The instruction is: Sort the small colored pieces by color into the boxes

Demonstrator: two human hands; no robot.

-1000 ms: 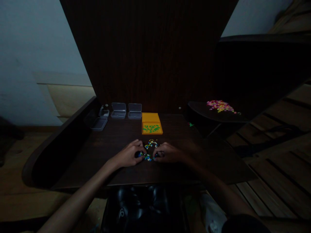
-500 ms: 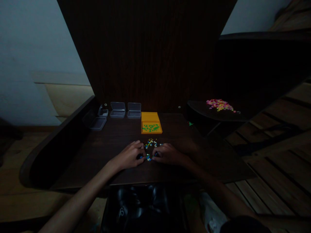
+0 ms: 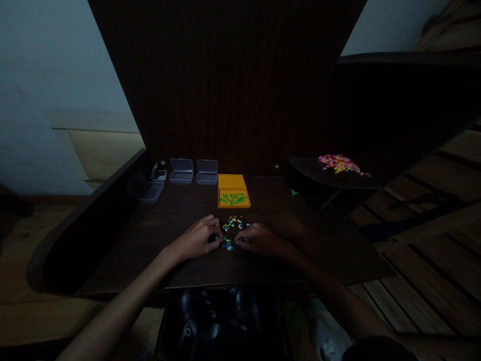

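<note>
My left hand (image 3: pixel 203 236) rests on the dark tabletop at the left of a scatter of tiny blue, white, yellow and green pieces (image 3: pixel 229 246). Its fingers are curled, with thumb and forefinger tips close to a few green bits. Opposite it, my right hand (image 3: pixel 259 239) is closed too, fingertips drawn together at the scatter's right side. What either pinch holds is too small and dark to name. Just beyond the hands, more tiny pieces (image 3: pixel 233 220) lie in a loose arc. A yellow box (image 3: pixel 245 205) with its lid raised stands behind them, holding many small green pieces (image 3: pixel 232 197).
Clear plastic boxes with lids up, such as this one (image 3: pixel 207 178), line the table's back left. One flat clear box (image 3: pixel 152 192) lies near the left side panel. On a right-hand shelf sits a pile of pink and yellow pieces (image 3: pixel 338 163). A green scrap (image 3: pixel 294 192) lies below it.
My left hand has shifted slightly left, widening the gap between the hands. More of the small pieces between them now show. My right hand has barely moved.
</note>
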